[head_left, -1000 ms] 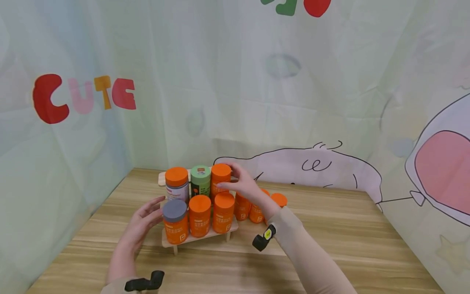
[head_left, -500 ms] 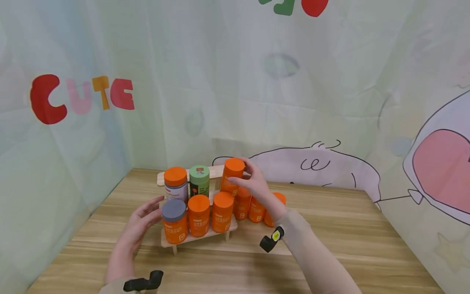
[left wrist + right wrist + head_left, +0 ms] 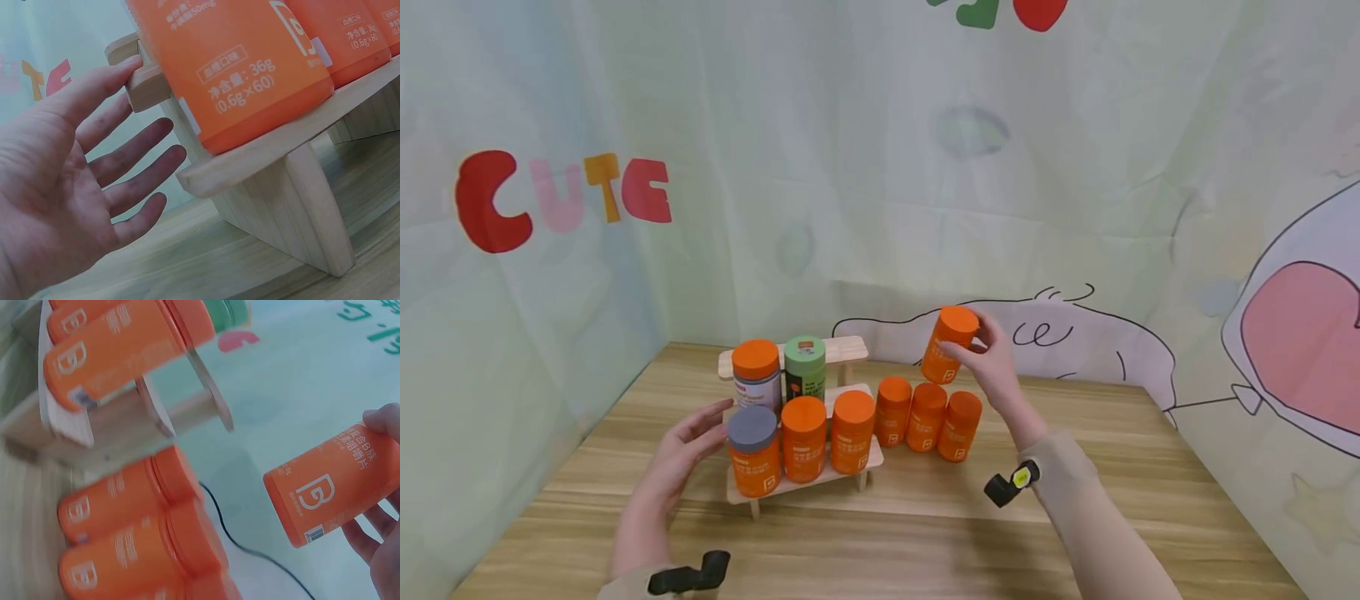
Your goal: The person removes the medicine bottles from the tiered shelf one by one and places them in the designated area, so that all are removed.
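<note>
My right hand (image 3: 994, 363) grips an orange bottle (image 3: 950, 344) in the air, slightly tilted, above and behind three orange bottles standing in a row on the table. In the right wrist view the held bottle (image 3: 334, 481) shows a white B on its label. My left hand (image 3: 679, 454) is beside the left end of a wooden tiered rack (image 3: 853, 350), fingers spread. The left wrist view shows its fingertips right at the rack's edge (image 3: 150, 84), with no bottle in the palm. On the rack's front step stand a grey-lidded bottle (image 3: 755, 450) and two orange-lidded ones (image 3: 803, 442).
Behind these, the rack bears a white-labelled bottle with an orange lid (image 3: 757, 375) and a green-lidded bottle (image 3: 805, 367). The row of orange bottles (image 3: 927, 419) stands right of the rack on the wooden table (image 3: 1075, 500). A printed curtain (image 3: 895, 167) encloses the back and sides.
My right hand has lifted the orange bottle from the right of the rack's back row and carried it to the right, over the table row. My left hand stays beside the rack.
</note>
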